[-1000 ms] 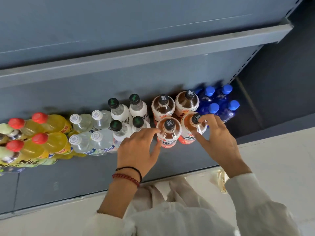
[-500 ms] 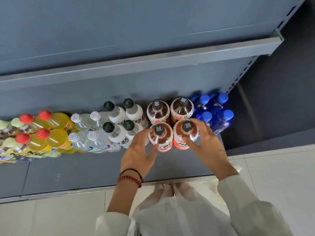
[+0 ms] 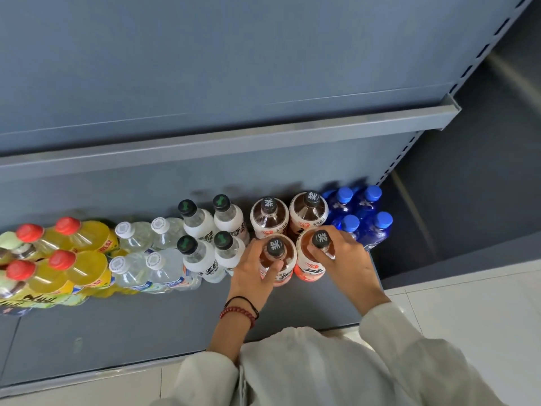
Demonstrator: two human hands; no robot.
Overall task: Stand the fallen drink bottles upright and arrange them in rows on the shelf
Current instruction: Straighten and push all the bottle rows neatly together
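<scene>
Upright drink bottles stand in rows on the bottom grey shelf (image 3: 146,326). My left hand (image 3: 253,272) grips the front left brown tea bottle (image 3: 276,250) by its shoulder. My right hand (image 3: 347,259) grips the front right brown tea bottle (image 3: 317,244) just below its black cap. Two more tea bottles (image 3: 270,213) stand behind them. To the left are white bottles with black caps (image 3: 205,227), clear water bottles (image 3: 140,253) and yellow bottles with red caps (image 3: 67,259). Blue bottles (image 3: 366,218) stand at the right end.
An upper shelf edge (image 3: 234,142) overhangs the bottles. The front strip of the bottom shelf is bare grey metal. White floor tiles (image 3: 483,312) lie at lower right, beyond the shelf's end. My white sleeves fill the lower middle.
Both hands closed in on the two front tea bottles, and the pair now stands tight in front of the back pair. The camera moved back, showing more of the shelf.
</scene>
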